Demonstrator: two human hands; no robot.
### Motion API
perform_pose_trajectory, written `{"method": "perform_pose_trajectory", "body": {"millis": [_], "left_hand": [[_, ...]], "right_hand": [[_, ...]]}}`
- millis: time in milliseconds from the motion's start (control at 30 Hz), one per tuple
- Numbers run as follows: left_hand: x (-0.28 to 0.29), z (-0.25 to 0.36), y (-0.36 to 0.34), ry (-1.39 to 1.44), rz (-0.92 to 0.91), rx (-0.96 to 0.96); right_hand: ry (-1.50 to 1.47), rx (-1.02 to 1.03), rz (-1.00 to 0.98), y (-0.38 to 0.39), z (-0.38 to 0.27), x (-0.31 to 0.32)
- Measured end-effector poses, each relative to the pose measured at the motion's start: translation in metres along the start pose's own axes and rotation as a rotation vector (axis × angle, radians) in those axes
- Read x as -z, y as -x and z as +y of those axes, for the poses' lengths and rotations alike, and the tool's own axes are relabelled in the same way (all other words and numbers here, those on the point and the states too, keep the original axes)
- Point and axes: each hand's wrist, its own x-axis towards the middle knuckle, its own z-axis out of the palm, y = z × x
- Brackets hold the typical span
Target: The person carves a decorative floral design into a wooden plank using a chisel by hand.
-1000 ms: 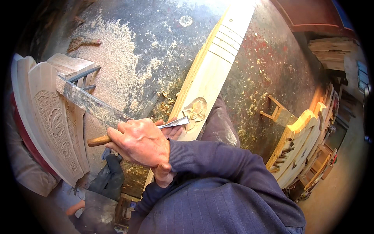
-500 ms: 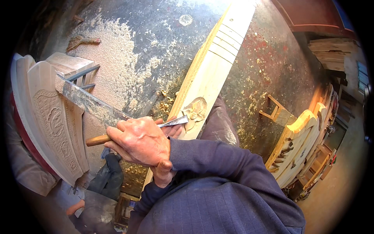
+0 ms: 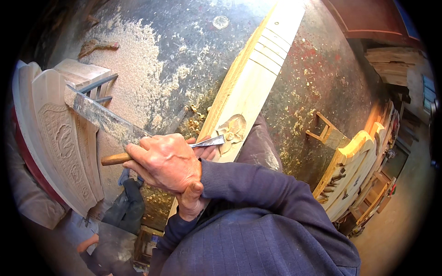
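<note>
Pale yellow wood forms the long, straight-edged board (image 3: 251, 87) that slants from beneath the person's arms to the top of the view, with a shallow carved flower (image 3: 231, 131) on its face and thin dark lines crossing it farther up. The right hand (image 3: 161, 161), in a navy knitted sleeve (image 3: 267, 184), has its fingers wrapped round the brown wooden handle (image 3: 115, 159) of a flat, grey steel-bladed chisel (image 3: 209, 142); the blade's tip lies at the flower's left side. The left hand (image 3: 189, 204) is mostly hidden under the right, its thumb by the right wrist and some fingers showing beside the blade; whether they grip anything, I cannot tell. Beige sawdust (image 3: 131, 69) covers part of the dark floor (image 3: 193, 20), near a pale, relief-carved wooden panel (image 3: 64, 138).
</note>
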Motion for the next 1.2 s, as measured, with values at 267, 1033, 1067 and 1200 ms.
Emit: {"method": "perform_pose_trajectory", "body": {"millis": [267,1033,1067,1200], "left_hand": [[-0.003,0.003,-0.001,-0.028,-0.007,0.008],[0.0,-0.007,0.002,0.005,-0.028,-0.11],[-0.002,-0.008,0.001,0.008,-0.012,-0.105],[-0.001,-0.008,0.0,-0.005,0.032,-0.099]], "right_hand": [[-0.022,0.017,0.035,-0.003,0.0,0.004],[0.06,0.113,0.054,0.001,0.0,-0.011],[0.061,0.109,0.043,0.002,0.001,-0.013],[0.018,0.075,0.014,0.001,0.0,-0.002]]}}
